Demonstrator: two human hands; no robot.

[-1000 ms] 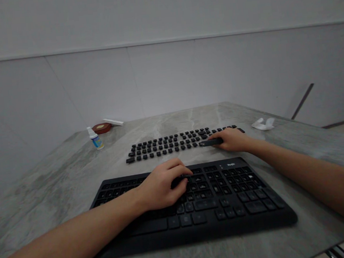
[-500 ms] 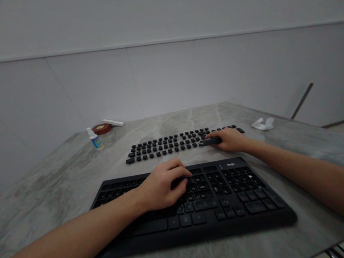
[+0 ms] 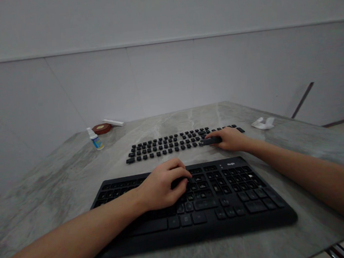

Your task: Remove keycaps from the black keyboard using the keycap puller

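A black keyboard (image 3: 200,233) lies before me; its upper rows show bare key sockets, while keys are in place along the lower rows and lower right. My left hand (image 3: 163,185) rests over its middle, fingers curled and thumb near the index fingertip; whatever is between them is too dark to make out. Beyond the keyboard, loose black keycaps (image 3: 170,150) are laid out in rows on the table. My right hand (image 3: 232,138) is closed around a slim black tool (image 3: 211,141), whose tip points left beside the right part of those rows. Its exact kind is unclear.
At the back left, a small spray bottle (image 3: 97,142) stands near a reddish-brown round object (image 3: 102,129) and a white strip (image 3: 113,122). Crumpled white tissue (image 3: 262,124) lies right of the keycaps. The grey marbled table (image 3: 59,188) meets a pale wall (image 3: 167,80) behind.
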